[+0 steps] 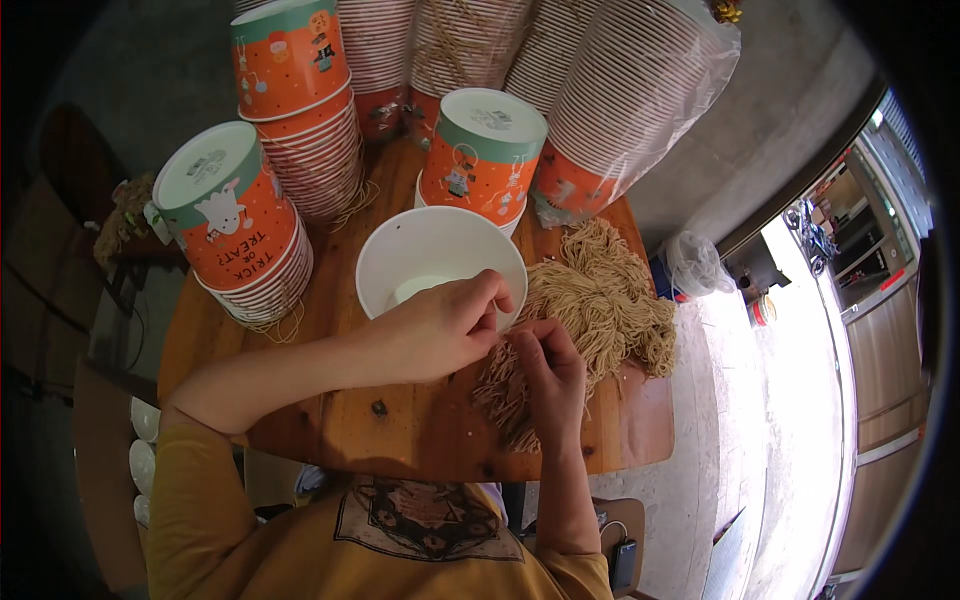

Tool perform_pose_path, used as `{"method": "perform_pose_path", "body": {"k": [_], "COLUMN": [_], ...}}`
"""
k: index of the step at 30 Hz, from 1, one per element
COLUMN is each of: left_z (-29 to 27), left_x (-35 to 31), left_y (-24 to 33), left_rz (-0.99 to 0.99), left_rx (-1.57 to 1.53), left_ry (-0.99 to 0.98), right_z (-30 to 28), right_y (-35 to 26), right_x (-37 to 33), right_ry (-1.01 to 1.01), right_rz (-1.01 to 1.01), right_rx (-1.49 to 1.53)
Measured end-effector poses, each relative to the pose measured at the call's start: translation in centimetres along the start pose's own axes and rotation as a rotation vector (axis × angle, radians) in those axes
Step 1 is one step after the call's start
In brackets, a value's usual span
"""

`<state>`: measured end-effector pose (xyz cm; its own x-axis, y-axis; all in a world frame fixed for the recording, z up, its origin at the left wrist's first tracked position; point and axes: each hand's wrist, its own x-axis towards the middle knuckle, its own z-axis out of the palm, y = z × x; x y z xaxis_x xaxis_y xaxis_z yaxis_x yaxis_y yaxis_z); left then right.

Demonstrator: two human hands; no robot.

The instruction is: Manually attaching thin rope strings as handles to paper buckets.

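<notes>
A white paper bucket (375,270) stands mouth up in the middle of the wooden table. In front of it lies my left forearm, and my left hand (440,325) is closed in a pinch at the bucket's right rim. Just below, my right hand (553,375) pinches with thumb and forefinger, close to the left fingertips. Whatever is between the fingers is too small or hidden to make out. A heap of tan cords (610,300) spreads beside and behind my right hand, its near strands lying under that hand.
Orange-and-green printed buckets stand upside down in stacks, at left (235,225), far left (295,130) and behind the white bucket (480,165). Plastic-wrapped bucket stacks (630,100) line the back. Loose cord loops hang at the left stacks. A bright doorway is at right.
</notes>
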<state>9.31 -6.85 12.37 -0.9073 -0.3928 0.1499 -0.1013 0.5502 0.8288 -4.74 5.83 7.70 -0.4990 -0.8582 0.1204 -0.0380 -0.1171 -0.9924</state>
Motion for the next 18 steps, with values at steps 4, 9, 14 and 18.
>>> {"method": "perform_pose_path", "body": {"k": [4,9,14,18], "left_z": [-0.5,-0.6,-0.4,-0.6], "left_x": [-0.3,-0.4,-0.6,-0.6], "left_y": [0.0,-0.2,-1.3,-0.8], "left_rz": [0.016,0.039,0.133,0.105], "left_rx": [0.107,0.189,0.335,0.29], "left_ry": [0.051,0.081,0.155,0.14], "right_z": [0.2,0.5,0.7,0.8], "right_y": [0.5,0.3,0.3,0.2], "right_x": [0.1,-0.1,-0.1,-0.1], "right_ry": [-0.008,-0.01,0.009,0.012], "right_rz": [-0.065,-0.028,-0.028,-0.053], "right_rx": [-0.033,-0.007,-0.08,-0.109]}}
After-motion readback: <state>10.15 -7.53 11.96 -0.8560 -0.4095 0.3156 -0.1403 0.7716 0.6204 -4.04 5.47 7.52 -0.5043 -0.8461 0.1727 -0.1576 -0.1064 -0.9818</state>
